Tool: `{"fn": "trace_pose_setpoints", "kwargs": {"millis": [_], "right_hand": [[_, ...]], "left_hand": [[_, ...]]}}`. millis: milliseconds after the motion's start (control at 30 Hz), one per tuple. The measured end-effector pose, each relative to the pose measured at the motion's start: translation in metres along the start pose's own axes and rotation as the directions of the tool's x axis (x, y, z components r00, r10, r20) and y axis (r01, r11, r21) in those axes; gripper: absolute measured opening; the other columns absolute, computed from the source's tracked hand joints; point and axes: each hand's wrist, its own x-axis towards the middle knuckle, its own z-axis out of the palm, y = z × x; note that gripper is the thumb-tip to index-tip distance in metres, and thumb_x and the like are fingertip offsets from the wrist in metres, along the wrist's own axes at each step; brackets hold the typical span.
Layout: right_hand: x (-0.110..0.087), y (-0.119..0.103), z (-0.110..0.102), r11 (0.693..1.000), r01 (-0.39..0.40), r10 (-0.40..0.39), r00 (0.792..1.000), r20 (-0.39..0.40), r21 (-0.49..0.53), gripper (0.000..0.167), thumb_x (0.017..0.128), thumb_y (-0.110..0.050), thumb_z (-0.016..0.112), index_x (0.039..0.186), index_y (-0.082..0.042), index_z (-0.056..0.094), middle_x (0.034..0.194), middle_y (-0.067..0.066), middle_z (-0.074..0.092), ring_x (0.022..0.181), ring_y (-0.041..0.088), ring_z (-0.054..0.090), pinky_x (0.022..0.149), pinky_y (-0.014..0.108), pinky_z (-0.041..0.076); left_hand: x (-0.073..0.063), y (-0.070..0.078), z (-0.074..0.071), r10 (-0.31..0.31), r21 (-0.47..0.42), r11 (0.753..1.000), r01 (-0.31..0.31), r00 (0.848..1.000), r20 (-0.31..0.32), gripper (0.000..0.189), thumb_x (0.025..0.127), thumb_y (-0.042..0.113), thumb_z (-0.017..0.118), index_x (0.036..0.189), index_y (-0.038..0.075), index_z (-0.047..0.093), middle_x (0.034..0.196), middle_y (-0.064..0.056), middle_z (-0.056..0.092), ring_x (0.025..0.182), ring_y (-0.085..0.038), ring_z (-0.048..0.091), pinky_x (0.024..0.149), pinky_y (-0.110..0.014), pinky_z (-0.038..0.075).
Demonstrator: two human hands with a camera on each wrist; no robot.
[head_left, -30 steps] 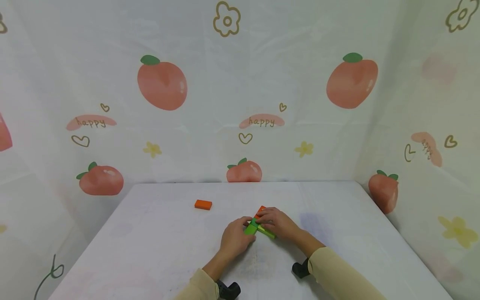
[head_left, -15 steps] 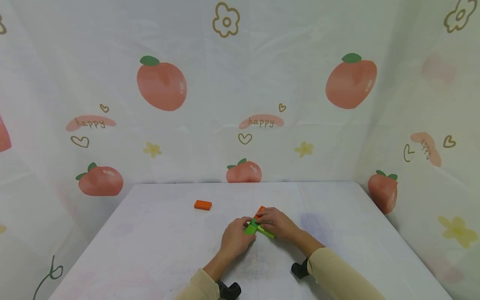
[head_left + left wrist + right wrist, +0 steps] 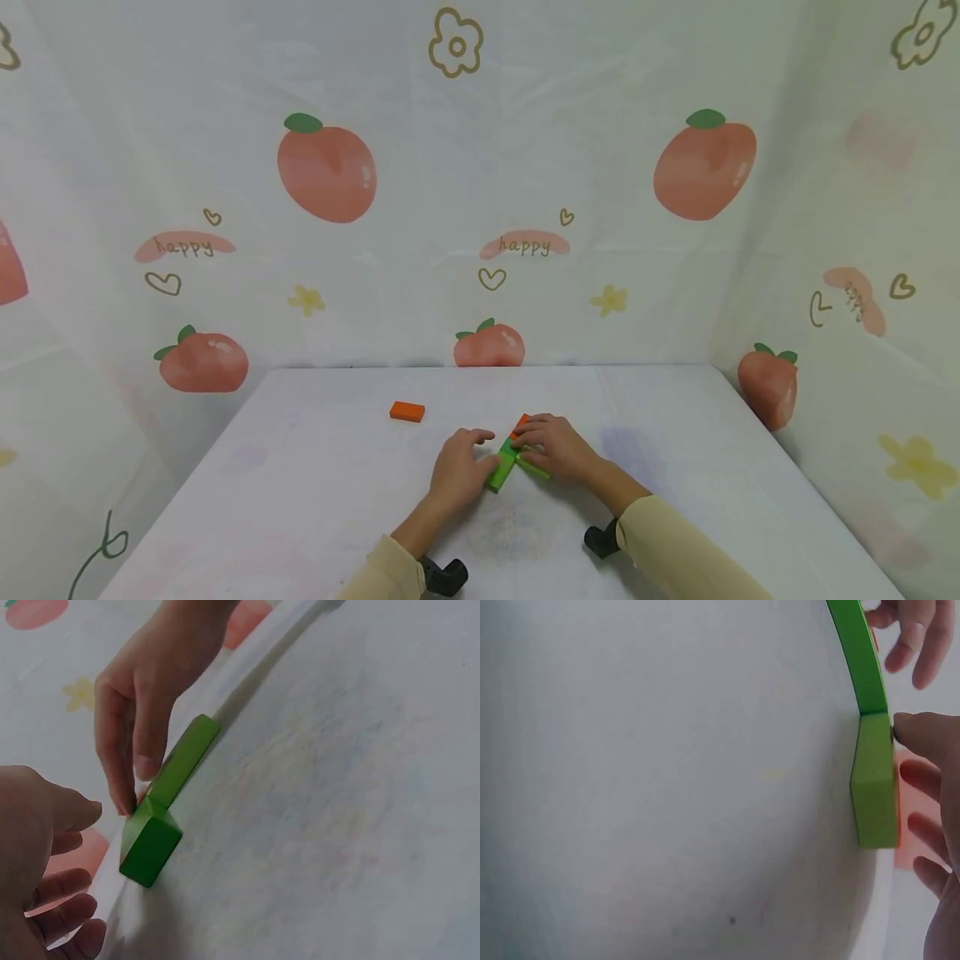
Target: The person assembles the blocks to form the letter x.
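Note:
A green block (image 3: 501,472) lies on the table, its far end meeting a darker green piece (image 3: 508,447). Beyond that sits an orange block (image 3: 521,422), partly covered by fingers. To the right a light green block (image 3: 535,467) slants away from the joint. My left hand (image 3: 457,472) is just left of the green block with thumb and fingers spread, holding nothing; the left wrist view shows a gap between it and the block (image 3: 152,841). My right hand (image 3: 561,450) rests over the orange and light green blocks, fingertips touching near the joint; their exact contact is partly hidden.
Another orange block (image 3: 407,412) lies apart at the back left of the white table (image 3: 300,500). A patterned cloth (image 3: 420,167) hangs behind the table and along its sides. Black wrist devices (image 3: 446,577) sit under both forearms.
My left hand has let go of the green block and drawn back to the left, its fingers spreading. More of the green block shows, reaching nearer me. The right hand stays almost still.

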Motion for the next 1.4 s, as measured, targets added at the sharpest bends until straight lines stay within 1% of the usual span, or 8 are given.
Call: {"fn": "trace_pose_setpoints", "kwargs": {"millis": [133, 300, 467, 667, 767, 933, 1233, 1400], "right_hand": [[0.001, -0.006, -0.001, 0.999, -0.006, 0.007, 1.000, 0.021, -0.054, 0.024, 0.086, -0.018, 0.074, 0.109, -0.010, 0.074, 0.116, 0.007, 0.067, 0.115, 0.035, 0.056, 0.091, 0.055, 0.044], [-0.001, -0.014, -0.003, 0.996, -0.053, 0.059, 0.995, 0.075, -0.073, 0.028, 0.088, -0.024, 0.072, 0.114, -0.014, 0.072, 0.123, 0.006, 0.064, 0.122, 0.035, 0.051, 0.095, 0.055, 0.039], [-0.006, -0.018, -0.005, 0.997, -0.028, 0.036, 0.992, 0.123, -0.071, 0.034, 0.090, -0.035, 0.068, 0.121, -0.019, 0.069, 0.130, 0.008, 0.060, 0.127, 0.035, 0.046, 0.099, 0.057, 0.034], [-0.010, -0.021, -0.008, 0.999, 0.008, -0.001, 0.984, 0.180, -0.035, 0.041, 0.093, -0.045, 0.062, 0.127, -0.022, 0.066, 0.136, 0.009, 0.055, 0.131, 0.039, 0.041, 0.102, 0.062, 0.028], [-0.011, -0.023, -0.009, 1.000, -0.022, 0.026, 0.976, 0.218, -0.019, 0.041, 0.093, -0.046, 0.060, 0.128, -0.025, 0.065, 0.139, 0.007, 0.053, 0.133, 0.037, 0.038, 0.105, 0.062, 0.024], [-0.013, -0.023, -0.008, 0.998, -0.058, 0.056, 0.968, 0.246, 0.002, 0.040, 0.094, -0.045, 0.060, 0.128, -0.025, 0.065, 0.141, 0.006, 0.052, 0.135, 0.038, 0.036, 0.107, 0.062, 0.020], [-0.015, -0.021, -0.007, 0.998, -0.063, 0.057, 0.968, 0.244, 0.015, 0.040, 0.095, -0.044, 0.059, 0.130, -0.025, 0.064, 0.142, 0.005, 0.051, 0.136, 0.037, 0.035, 0.107, 0.059, 0.023], [-0.016, -0.021, -0.007, 0.998, -0.068, 0.062, 0.965, 0.254, 0.017, 0.040, 0.095, -0.043, 0.059, 0.130, -0.026, 0.064, 0.143, 0.004, 0.051, 0.136, 0.036, 0.035, 0.106, 0.057, 0.026]], "left_hand": [[0.003, -0.006, -0.008, 0.012, -0.023, 1.000, -0.013, 0.999, -0.042, 0.029, 0.088, 0.021, 0.071, 0.116, 0.014, 0.069, 0.106, -0.006, 0.063, 0.086, -0.018, 0.056, 0.073, -0.036, 0.049], [0.008, -0.015, -0.017, 0.037, 0.006, 0.999, -0.037, 0.994, -0.105, 0.029, 0.087, 0.019, 0.073, 0.115, 0.014, 0.070, 0.103, -0.006, 0.064, 0.083, -0.017, 0.054, 0.071, -0.033, 0.047], [0.012, -0.024, -0.023, 0.035, 0.023, 0.999, -0.032, 0.988, -0.150, 0.028, 0.087, 0.017, 0.073, 0.115, 0.013, 0.071, 0.108, -0.008, 0.063, 0.088, -0.022, 0.055, 0.075, -0.036, 0.050], [0.017, -0.034, -0.031, 0.075, 0.091, 0.994, -0.059, 0.979, -0.188, 0.027, 0.087, 0.016, 0.073, 0.114, 0.014, 0.071, 0.110, -0.007, 0.063, 0.101, -0.025, 0.057, 0.086, -0.042, 0.051], [0.021, -0.042, -0.034, 0.136, 0.176, 0.979, -0.100, 0.969, -0.207, 0.027, 0.085, 0.015, 0.075, 0.111, 0.015, 0.071, 0.109, -0.005, 0.063, 0.105, -0.026, 0.056, 0.090, -0.043, 0.049], [0.024, -0.053, -0.038, 0.242, 0.321, 0.932, -0.165, 0.946, -0.217, 0.027, 0.082, 0.015, 0.077, 0.108, 0.014, 0.073, 0.108, -0.005, 0.063, 0.104, -0.027, 0.057, 0.090, -0.045, 0.048], [0.029, -0.068, -0.047, 0.305, 0.455, 0.866, -0.207, 0.940, -0.153, 0.026, 0.084, 0.017, 0.074, 0.110, 0.015, 0.072, 0.117, -0.008, 0.063, 0.108, -0.029, 0.056, 0.088, -0.049, 0.046], [0.031, -0.079, -0.050, 0.343, 0.456, 0.858, -0.237, 0.925, -0.166, 0.025, 0.083, 0.016, 0.074, 0.107, 0.014, 0.073, 0.116, -0.008, 0.063, 0.108, -0.030, 0.057, 0.085, -0.051, 0.045]]}}
